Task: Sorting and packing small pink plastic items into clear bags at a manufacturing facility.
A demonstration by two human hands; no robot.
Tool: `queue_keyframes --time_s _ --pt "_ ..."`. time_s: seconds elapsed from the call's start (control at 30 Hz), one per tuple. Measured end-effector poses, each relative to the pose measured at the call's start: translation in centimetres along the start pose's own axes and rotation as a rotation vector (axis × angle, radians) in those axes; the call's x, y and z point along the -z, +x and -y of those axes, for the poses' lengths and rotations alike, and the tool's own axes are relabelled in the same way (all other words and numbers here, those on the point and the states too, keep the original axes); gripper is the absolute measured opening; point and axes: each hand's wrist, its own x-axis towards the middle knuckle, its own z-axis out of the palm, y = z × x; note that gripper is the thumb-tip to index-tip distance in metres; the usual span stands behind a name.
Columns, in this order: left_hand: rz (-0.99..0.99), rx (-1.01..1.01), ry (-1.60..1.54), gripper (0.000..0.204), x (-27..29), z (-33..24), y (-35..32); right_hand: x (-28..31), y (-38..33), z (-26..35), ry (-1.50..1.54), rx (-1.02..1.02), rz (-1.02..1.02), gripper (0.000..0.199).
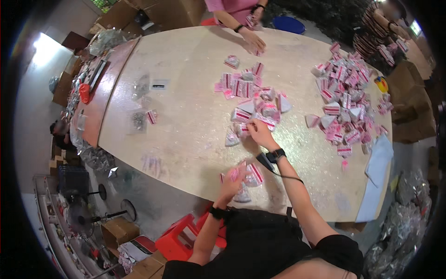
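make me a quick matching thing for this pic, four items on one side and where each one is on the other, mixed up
Things:
1. left hand
2. right hand
3. blue sheet
4. red stool

Places:
A. on the floor under the table's near edge
B. reaching into the middle pile of pink packets
C. on the small stack of packets near the table's near edge
D. at the table's right end

Pairs: 1-C, 2-B, 3-D, 4-A

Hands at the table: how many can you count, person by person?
Wearer's: 2, left hand and right hand, both at pink packets.
Pink-topped person's hands: 2.
Total: 4. The striped-topped person has hands too blurred to count.
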Motion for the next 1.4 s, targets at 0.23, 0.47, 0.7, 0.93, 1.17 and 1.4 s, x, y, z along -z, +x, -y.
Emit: queue_keyframes --time_s 0.23,0.47,0.7,0.93,1.17,1.4 --pt "-0.237 0.163 -0.262 0.015 1.3 2.3 -2.0 -9.7 1.5 -5.0 -0.416 -0.241 -0.076 0.022" --pt "-0.215 -0.146 0.391 0.02 3.8 5.8 2.3 -7.8 -4.7 -6.1 -0.855 0.057 -0.026 0.035" --pt "-0.195 -0.063 0.212 0.015 1.8 4.4 0.5 -3.3 -5.6 -6.6 -0.85 -0.125 -0.126 0.036" --pt "-0.116 -0.229 0.307 0.016 0.8 5.2 -2.5 3.2 -8.4 -5.8 -0.756 -0.497 -0.231 0.045" --pt "-0.073 -0.196 0.298 0.01 1.6 6.2 -2.7 7.6 -13.3 -5.6 -0.661 -0.563 -0.185 0.056" --pt "-0.081 -0.143 0.32 0.026 -2.1 2.5 -2.2 7.0 -20.2 -2.6 0.499 -0.404 -0.096 0.047"
